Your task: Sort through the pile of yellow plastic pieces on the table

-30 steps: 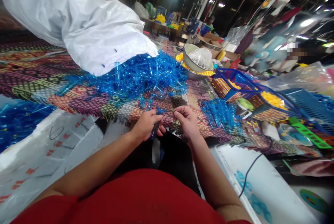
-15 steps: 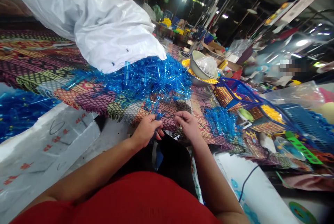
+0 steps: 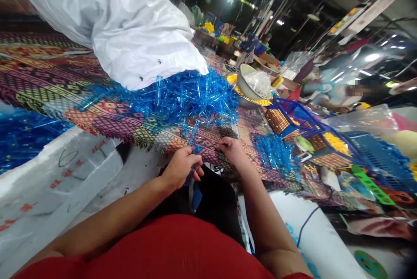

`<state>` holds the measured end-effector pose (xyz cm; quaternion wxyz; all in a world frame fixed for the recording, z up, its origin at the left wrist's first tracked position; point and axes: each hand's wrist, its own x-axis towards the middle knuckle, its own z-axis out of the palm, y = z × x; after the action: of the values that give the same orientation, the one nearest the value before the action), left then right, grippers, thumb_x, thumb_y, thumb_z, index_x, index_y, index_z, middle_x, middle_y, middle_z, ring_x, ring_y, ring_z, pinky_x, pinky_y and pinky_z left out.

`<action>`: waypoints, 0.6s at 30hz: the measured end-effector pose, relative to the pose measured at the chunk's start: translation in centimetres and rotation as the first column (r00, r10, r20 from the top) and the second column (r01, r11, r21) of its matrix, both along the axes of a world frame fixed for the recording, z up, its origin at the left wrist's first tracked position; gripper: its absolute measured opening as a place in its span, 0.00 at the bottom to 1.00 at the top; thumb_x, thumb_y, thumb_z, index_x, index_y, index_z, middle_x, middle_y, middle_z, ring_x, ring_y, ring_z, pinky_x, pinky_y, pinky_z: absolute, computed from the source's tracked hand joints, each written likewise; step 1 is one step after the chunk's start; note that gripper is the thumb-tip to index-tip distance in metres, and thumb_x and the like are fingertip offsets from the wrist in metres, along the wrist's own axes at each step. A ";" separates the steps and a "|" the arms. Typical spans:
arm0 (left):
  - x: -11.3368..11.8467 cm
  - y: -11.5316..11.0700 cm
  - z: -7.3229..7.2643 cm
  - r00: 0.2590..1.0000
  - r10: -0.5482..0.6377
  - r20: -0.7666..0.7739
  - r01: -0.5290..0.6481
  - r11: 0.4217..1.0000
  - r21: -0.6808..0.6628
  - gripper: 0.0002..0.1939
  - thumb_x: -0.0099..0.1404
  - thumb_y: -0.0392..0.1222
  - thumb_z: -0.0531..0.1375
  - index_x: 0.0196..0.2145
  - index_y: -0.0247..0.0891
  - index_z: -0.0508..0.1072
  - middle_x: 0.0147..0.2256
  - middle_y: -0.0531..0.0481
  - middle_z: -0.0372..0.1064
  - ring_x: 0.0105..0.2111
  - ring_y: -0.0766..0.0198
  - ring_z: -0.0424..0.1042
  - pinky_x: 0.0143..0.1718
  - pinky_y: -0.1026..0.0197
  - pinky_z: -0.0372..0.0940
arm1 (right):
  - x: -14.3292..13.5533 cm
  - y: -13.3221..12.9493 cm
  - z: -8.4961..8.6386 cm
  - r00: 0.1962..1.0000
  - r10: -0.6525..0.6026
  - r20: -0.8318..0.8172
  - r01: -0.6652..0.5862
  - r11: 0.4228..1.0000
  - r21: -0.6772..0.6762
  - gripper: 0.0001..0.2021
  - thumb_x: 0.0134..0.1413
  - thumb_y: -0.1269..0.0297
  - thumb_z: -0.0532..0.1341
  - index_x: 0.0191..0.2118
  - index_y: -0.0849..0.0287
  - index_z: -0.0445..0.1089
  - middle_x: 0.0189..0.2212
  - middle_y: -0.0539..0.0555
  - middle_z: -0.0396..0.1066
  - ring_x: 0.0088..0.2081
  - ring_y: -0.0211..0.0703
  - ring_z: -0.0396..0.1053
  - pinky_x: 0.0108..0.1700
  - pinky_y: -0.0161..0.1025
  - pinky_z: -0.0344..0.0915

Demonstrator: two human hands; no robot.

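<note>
My left hand (image 3: 182,167) is closed around a small clear blue plastic piece (image 3: 196,149), whose end shows above the thumb. Opposite it, my right hand (image 3: 232,150) pinches a thin dark strip or rod (image 3: 211,145) that reaches toward the blue piece; its exact kind is too small to tell. Both hands are just over the table's front edge. Beyond them a heap of clear blue plastic parts (image 3: 195,96) spills from the mouth of a white sack (image 3: 146,40) onto the patterned cloth (image 3: 110,129).
Right of my hands lies a smaller pile of blue parts (image 3: 276,153). Blue baskets (image 3: 283,116) with yellow pieces and a bowl (image 3: 247,79) stand behind it. At lower left is a white foam box (image 3: 71,170) beside more blue parts (image 3: 29,140). Another person (image 3: 339,94) sits at far right.
My left hand has shifted slightly left and down. The dark strip between the hands shows more plainly. My right hand has barely moved.
</note>
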<state>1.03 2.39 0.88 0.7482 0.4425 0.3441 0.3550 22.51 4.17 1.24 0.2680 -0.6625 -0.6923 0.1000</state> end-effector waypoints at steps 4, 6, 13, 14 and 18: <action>-0.1 -0.1 -0.1 1.000 -0.012 0.006 0.012 1.000 -0.010 0.04 0.54 0.38 0.55 0.25 0.34 0.63 0.18 0.50 0.65 0.18 0.62 0.69 0.14 0.64 0.63 | 3.8 0.4 0.4 0.990 -0.138 -0.040 0.141 0.988 0.065 0.12 0.47 0.58 0.56 0.28 0.60 0.71 0.22 0.52 0.69 0.25 0.38 0.64 0.27 0.34 0.58; -0.1 -0.1 -0.1 1.000 -0.023 0.012 0.023 1.000 -0.012 0.05 0.54 0.39 0.55 0.25 0.34 0.63 0.19 0.50 0.66 0.18 0.62 0.69 0.15 0.64 0.63 | 6.9 -0.6 0.4 0.962 -0.260 -0.076 0.268 0.956 0.116 0.13 0.47 0.58 0.55 0.30 0.61 0.71 0.24 0.54 0.71 0.26 0.40 0.66 0.29 0.35 0.60; 1.6 -0.7 -0.3 0.996 -0.084 0.043 0.086 0.996 -0.037 0.05 0.53 0.39 0.56 0.26 0.34 0.64 0.18 0.50 0.66 0.17 0.63 0.69 0.14 0.65 0.62 | 12.6 -5.8 -1.4 0.866 -0.495 -0.074 0.500 0.855 0.139 0.15 0.46 0.57 0.56 0.34 0.62 0.72 0.30 0.58 0.73 0.32 0.46 0.69 0.37 0.42 0.64; 1.9 -0.8 -0.3 0.995 -0.088 0.042 0.090 0.995 -0.038 0.05 0.53 0.39 0.56 0.26 0.34 0.64 0.18 0.50 0.66 0.17 0.63 0.69 0.13 0.65 0.61 | 12.0 -6.0 -1.7 0.878 -0.470 -0.086 0.478 0.865 0.153 0.15 0.47 0.57 0.55 0.35 0.62 0.71 0.31 0.58 0.73 0.33 0.46 0.69 0.38 0.42 0.64; 1.9 -0.9 0.2 0.997 -0.072 0.016 0.072 0.997 -0.032 0.04 0.53 0.38 0.56 0.26 0.34 0.64 0.18 0.50 0.66 0.17 0.64 0.69 0.14 0.65 0.62 | 7.9 -4.7 -1.8 0.953 -0.298 -0.059 0.302 0.914 0.271 0.12 0.50 0.59 0.54 0.33 0.60 0.71 0.31 0.57 0.72 0.34 0.44 0.68 0.39 0.41 0.64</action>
<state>2.90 1.45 1.09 0.7701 0.4399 0.3282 0.3252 30.39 -0.53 -0.57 0.3756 -0.7159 -0.5875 -0.0345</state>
